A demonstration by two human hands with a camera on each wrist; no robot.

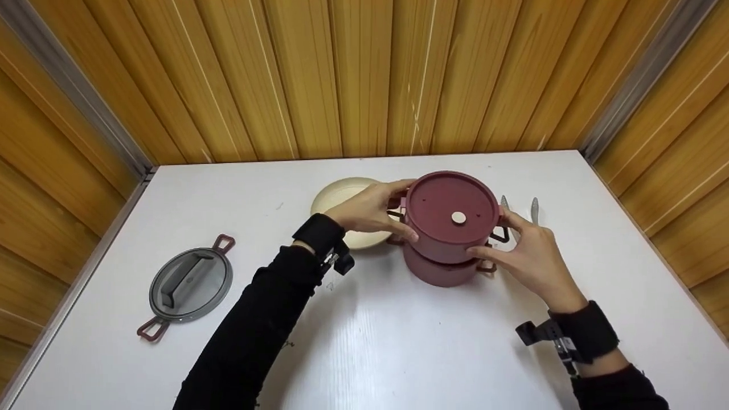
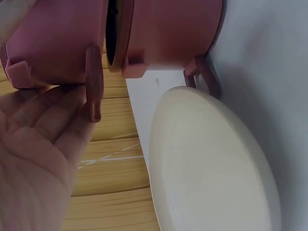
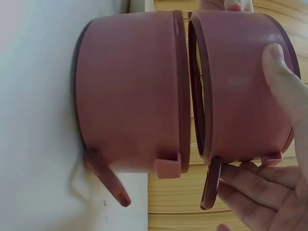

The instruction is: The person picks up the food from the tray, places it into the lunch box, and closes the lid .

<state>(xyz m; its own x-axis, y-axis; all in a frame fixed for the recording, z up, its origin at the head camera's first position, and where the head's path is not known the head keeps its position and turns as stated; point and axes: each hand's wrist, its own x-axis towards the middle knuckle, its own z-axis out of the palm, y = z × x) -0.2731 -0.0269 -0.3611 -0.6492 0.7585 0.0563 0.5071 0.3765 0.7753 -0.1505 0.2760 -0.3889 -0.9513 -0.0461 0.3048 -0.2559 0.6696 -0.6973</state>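
A dark red container [image 1: 441, 250] with a round top and small white knob [image 1: 458, 217] is held over a matching pot [image 1: 438, 275] standing on the table. In the right wrist view a narrow gap shows between the upper container [image 3: 245, 82] and the lower pot [image 3: 127, 91]. My left hand [image 1: 373, 209] grips the upper container's left side, thumb in front, fingers by its handle. On the opposite side my right hand [image 1: 529, 253] grips it, thumb [image 3: 281, 79] on the wall and fingers underneath beside a loop handle [image 3: 211, 183].
A cream plate [image 1: 336, 196] lies just left of the pot, partly behind my left hand. Farther left lies a grey oval lid [image 1: 208, 285] with a bar grip and two red loop handles. Two grey utensil handles [image 1: 535, 210] show behind my right hand. Wood-patterned walls [image 1: 364, 85] border the white table.
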